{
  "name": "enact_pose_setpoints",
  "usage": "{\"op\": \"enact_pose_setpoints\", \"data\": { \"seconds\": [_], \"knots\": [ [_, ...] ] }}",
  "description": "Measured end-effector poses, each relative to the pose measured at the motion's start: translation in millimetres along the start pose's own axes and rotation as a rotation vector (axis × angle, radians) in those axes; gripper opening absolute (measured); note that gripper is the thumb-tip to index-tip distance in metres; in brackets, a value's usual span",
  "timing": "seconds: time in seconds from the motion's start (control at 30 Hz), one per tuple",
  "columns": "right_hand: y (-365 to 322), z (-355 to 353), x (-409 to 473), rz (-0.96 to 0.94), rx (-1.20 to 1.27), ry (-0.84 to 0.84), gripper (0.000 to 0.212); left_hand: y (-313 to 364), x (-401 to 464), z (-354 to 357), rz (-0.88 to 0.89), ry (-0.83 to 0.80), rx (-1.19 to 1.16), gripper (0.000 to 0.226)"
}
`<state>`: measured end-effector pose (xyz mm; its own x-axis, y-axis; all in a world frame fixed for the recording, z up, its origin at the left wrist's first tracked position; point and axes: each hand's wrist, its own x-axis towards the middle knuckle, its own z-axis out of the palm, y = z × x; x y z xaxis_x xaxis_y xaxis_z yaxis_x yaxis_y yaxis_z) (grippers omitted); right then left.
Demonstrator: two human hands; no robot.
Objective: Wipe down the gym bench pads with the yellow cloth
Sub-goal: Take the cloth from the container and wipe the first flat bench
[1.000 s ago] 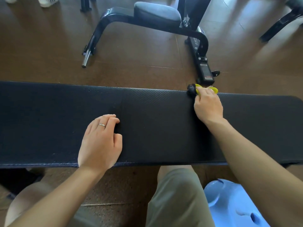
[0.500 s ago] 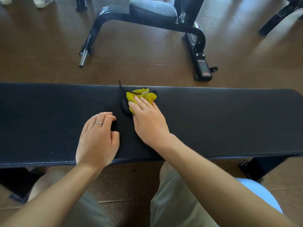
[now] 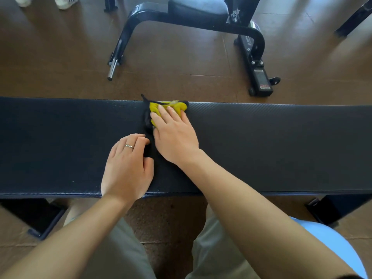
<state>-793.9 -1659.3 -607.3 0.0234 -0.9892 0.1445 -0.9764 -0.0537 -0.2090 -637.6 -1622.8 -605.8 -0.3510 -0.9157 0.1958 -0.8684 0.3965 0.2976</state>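
A long black bench pad (image 3: pixel 271 146) runs across the view from left to right. The yellow cloth (image 3: pixel 173 106), bunched with a dark part beside it, lies at the pad's far edge near the middle. My right hand (image 3: pixel 175 135) presses flat on the cloth, fingers covering most of it. My left hand (image 3: pixel 127 168) rests on the pad just left of the right wrist, fingers curled, holding nothing; a ring shows on one finger.
Beyond the pad stands another bench with a black curved frame (image 3: pixel 141 19) and a grey seat pad (image 3: pixel 199 5) on the brown floor. A light blue stool (image 3: pixel 330 244) is at lower right. Someone's white shoes (image 3: pixel 64 1) are at top left. Black bench feet (image 3: pixel 40 216) sit below.
My right hand swept the cloth leftward along the far edge from the pad's right part to the middle, then shifted slightly right. The left hand stayed put.
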Motion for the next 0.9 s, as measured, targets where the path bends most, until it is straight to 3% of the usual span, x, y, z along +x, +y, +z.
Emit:
{"op": "enact_pose_setpoints", "data": {
  "seconds": [0.2,0.47,0.63,0.77,0.9],
  "knots": [
    [47.2,-6.9,16.2,0.0,0.01,0.068,0.048,0.4,-0.4,-1.3,-0.03,-0.014,-0.019,0.038],
    [194.6,-53.0,-44.7,0.463,0.005,0.052,0.047,-1.4,-2.2,-1.1,-0.034,-0.014,-0.054,0.032],
    [142.3,-29.1,-30.6,0.504,-0.01,0.107,0.047,-0.8,-1.9,-1.3,-0.036,-0.01,-0.066,0.033],
    [50.9,-10.0,-39.5,0.26,0.003,0.147,0.046,-1.4,-2.6,-2.9,-0.038,-0.007,-0.085,0.033],
    [1.4,-17.3,-105.1,0.04,0.0,0.029,0.047,-6.6,-0.9,-5.9,-0.015,-0.015,-0.138,0.032]
  ]
}}
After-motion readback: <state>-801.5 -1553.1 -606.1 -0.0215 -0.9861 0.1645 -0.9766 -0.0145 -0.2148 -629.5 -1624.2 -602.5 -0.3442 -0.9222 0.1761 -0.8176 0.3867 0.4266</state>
